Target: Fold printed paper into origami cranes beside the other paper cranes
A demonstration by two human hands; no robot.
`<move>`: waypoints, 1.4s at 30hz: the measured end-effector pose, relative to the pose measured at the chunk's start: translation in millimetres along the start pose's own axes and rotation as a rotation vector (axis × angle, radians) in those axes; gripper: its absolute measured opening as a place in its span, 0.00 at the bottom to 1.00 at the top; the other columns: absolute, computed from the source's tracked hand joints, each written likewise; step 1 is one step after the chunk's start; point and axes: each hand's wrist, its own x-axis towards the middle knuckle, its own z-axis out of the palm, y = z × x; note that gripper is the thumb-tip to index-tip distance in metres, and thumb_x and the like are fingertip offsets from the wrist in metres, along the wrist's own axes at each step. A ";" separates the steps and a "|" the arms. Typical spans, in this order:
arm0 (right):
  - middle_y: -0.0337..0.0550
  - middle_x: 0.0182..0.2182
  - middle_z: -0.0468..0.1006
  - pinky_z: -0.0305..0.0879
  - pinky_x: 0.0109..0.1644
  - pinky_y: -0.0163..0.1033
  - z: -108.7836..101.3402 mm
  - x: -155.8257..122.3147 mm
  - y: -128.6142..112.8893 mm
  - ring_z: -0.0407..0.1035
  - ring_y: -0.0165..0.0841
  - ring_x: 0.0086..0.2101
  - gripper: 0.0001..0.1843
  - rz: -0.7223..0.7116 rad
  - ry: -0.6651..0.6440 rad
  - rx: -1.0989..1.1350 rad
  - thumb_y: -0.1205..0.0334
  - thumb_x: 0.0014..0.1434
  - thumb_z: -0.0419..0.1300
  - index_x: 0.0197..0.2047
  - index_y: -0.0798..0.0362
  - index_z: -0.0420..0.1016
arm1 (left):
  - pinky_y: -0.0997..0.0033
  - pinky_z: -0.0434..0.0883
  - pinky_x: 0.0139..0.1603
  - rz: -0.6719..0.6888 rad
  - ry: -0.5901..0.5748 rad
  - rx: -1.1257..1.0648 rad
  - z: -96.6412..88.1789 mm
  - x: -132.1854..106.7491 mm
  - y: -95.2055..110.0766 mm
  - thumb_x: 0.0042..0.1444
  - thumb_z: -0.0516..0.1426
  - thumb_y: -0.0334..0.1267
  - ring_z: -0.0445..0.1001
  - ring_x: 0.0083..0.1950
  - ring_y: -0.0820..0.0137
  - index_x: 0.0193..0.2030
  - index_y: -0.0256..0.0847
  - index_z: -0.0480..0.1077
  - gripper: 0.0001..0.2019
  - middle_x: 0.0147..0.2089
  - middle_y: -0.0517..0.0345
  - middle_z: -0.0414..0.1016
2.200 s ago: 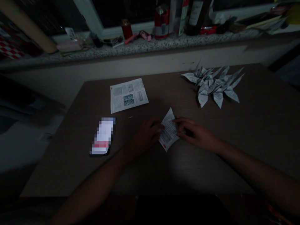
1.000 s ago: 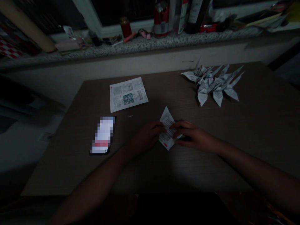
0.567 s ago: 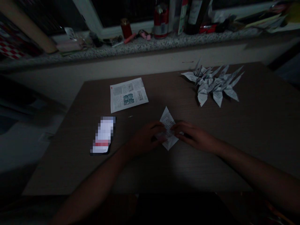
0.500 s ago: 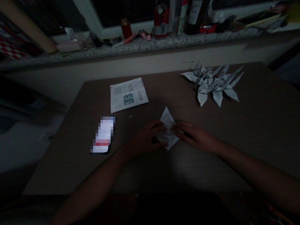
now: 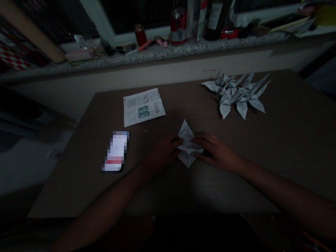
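Observation:
A small folded piece of printed paper [image 5: 188, 158] lies on the table between my hands, one point facing away from me and one toward me. A raised flap crosses its middle. My left hand [image 5: 165, 150] grips the paper's left edge between thumb and fingers. On the other side, my right hand [image 5: 217, 150] has its fingers on the upper layer and its thumb near the right corner, closed on the paper. Several folded paper cranes [image 5: 236, 94] of the same printed paper sit clustered at the back right.
A flat printed sheet [image 5: 144, 106] rests at the back left of the wooden table [image 5: 162, 196]. Nearer, on the left, lies a phone [image 5: 117, 152] with a blurred screen. Behind, a granite windowsill [image 5: 147, 54] carries a red can [image 5: 178, 28], a bottle [image 5: 214, 19] and clutter.
The paper's middle flap now stands up more, and the near part shows a centre crease. My left thumb has drawn back from the near point. My right hand has shifted slightly left.

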 end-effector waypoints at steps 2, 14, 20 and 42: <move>0.57 0.56 0.76 0.71 0.59 0.61 3.3 0.5 1.8 0.70 0.51 0.58 0.24 0.032 0.021 -0.065 0.59 0.67 0.62 0.66 0.48 0.70 | 0.53 0.74 0.62 0.012 -0.014 0.015 -0.7 0.4 0.4 0.66 0.59 0.30 0.72 0.61 0.57 0.63 0.38 0.71 0.19 0.61 0.45 0.72; 0.55 0.52 0.78 0.75 0.55 0.56 4.0 7.6 8.7 0.74 0.48 0.52 0.17 0.014 -0.045 -0.221 0.72 0.66 0.57 0.56 0.52 0.77 | 0.58 0.75 0.58 -0.084 -0.122 0.004 -8.6 10.9 8.2 0.65 0.60 0.29 0.74 0.58 0.59 0.54 0.39 0.72 0.12 0.57 0.49 0.73; 0.54 0.51 0.78 0.75 0.55 0.55 1.7 9.1 8.5 0.74 0.49 0.53 0.16 0.006 -0.118 -0.267 0.72 0.65 0.59 0.54 0.50 0.77 | 0.58 0.75 0.55 -0.104 -0.147 0.008 -10.7 15.7 10.5 0.66 0.58 0.28 0.74 0.54 0.60 0.52 0.39 0.73 0.09 0.55 0.50 0.74; 0.52 0.47 0.78 0.75 0.50 0.52 -1.3 20.2 9.8 0.75 0.46 0.47 0.13 0.087 -0.094 -0.188 0.73 0.64 0.59 0.49 0.51 0.78 | 0.62 0.74 0.47 -0.157 -0.199 0.105 -18.1 19.9 14.2 0.67 0.58 0.30 0.76 0.49 0.61 0.47 0.38 0.74 0.05 0.51 0.50 0.76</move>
